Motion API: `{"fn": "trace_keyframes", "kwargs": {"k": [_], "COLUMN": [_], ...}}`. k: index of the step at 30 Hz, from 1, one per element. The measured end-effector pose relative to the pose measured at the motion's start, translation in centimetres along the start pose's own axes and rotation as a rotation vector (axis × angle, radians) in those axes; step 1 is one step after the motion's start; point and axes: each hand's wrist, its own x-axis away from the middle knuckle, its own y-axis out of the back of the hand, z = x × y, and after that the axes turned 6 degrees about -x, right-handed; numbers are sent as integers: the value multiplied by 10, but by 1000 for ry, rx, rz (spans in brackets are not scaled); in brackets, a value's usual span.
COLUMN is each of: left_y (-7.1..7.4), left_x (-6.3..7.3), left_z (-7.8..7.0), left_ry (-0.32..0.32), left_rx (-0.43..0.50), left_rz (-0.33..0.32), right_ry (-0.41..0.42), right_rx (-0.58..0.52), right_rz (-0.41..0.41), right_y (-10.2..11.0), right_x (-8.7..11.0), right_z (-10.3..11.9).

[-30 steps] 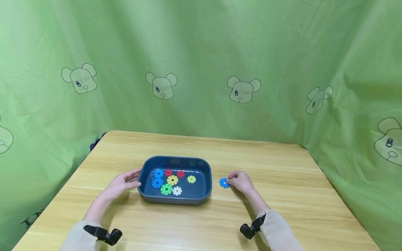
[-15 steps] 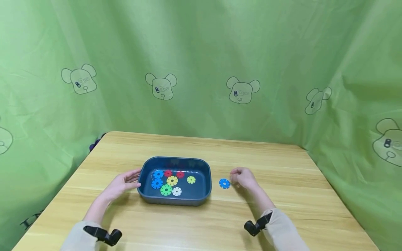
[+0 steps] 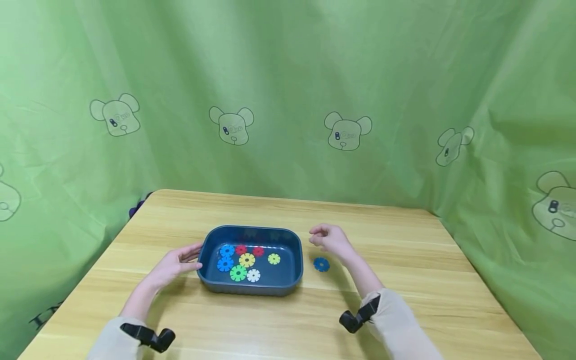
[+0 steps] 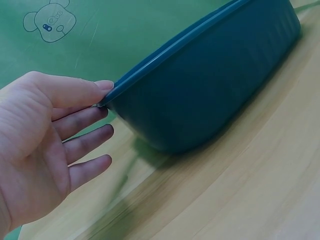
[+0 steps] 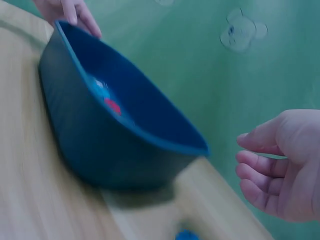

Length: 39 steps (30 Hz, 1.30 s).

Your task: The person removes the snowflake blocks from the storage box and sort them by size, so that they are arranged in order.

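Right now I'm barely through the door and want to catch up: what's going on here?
A person's left hand pinches the rim of a blue tub at its left end. Eight colored notched discs lie inside. The right hand hovers off the tub's right end, holding nothing. One more disc, a blue one, lies on the table beside the tub.
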Motion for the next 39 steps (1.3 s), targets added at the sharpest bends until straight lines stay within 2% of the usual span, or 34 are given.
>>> {"fn": "trace_keyframes", "kwargs": {"k": [9,12,20,28,31,35,39], "left_y": [2,2,2,0,0,0,0], "left_x": [1,2,1,-1,-1,-1,0], "left_z": [3,3,5,8,9,8,7], "left_ry": [-16,-19,-13,-22,-21,-17,-11], "left_rx": [-40,-28,-29,-13,-6,-4,0], "left_rz": [-2,0,-6,-6,-10,-11,-15], "right_ry": [37,34,14,-23,-46,-78,-63], "right_rx": [-1,10,-46,-37,-36,19,85], "right_rz": [56,87,213,193,173,149,151], "right_y": [-39,-56,-105,-138,-144,-149,-151], "right_x": [-10,-13,-22,-31,-34,-37,-37], "right_z": [26,29,31,26,19,9,5]}}
